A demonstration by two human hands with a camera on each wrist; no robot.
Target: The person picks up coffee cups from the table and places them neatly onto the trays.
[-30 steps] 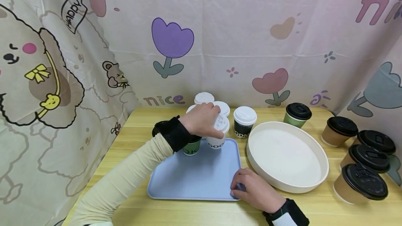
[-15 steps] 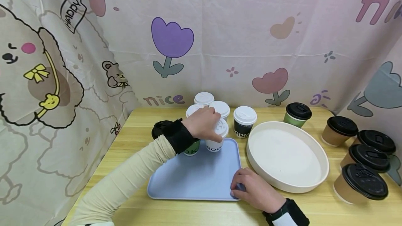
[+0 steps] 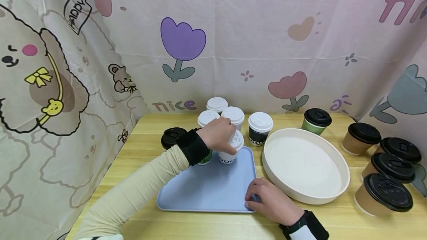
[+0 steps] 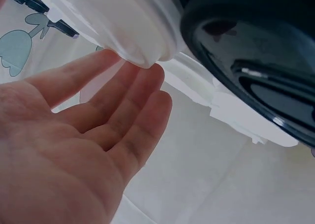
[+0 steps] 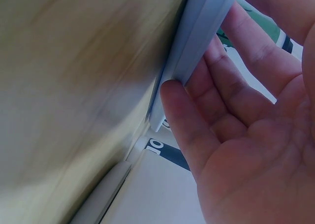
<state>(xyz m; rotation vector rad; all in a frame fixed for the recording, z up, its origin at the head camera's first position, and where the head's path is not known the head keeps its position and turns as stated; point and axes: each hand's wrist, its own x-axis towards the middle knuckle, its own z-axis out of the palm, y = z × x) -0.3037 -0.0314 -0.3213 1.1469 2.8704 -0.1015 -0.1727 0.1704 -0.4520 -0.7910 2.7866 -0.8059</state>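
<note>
In the head view my left hand [image 3: 217, 135] reaches over the back of a blue tray [image 3: 203, 195]. It holds a white paper cup [image 3: 227, 157] by its white lid, thumb on the near side. In the left wrist view the fingertips [image 4: 156, 76] meet the rim of that lid [image 4: 118, 27]. A green paper cup [image 3: 205, 158] stands on the tray just left of it, partly hidden by the wrist. My right hand [image 3: 271, 201] grips the tray's right edge near the front corner; the right wrist view shows its fingers along the tray rim [image 5: 197, 37].
Several white-lidded cups [image 3: 233, 116] stand behind the tray, with a black-lidded cup [image 3: 172, 136] at its back left. A round cream tray [image 3: 305, 166] sits right of the blue one. Brown cups [image 3: 370, 199] with black lids and a green cup [image 3: 316, 122] stand farther right.
My left hand has moved slightly right and toward me, and the white cup has come a little forward with it on the tray. The right hand stays at the tray edge.
</note>
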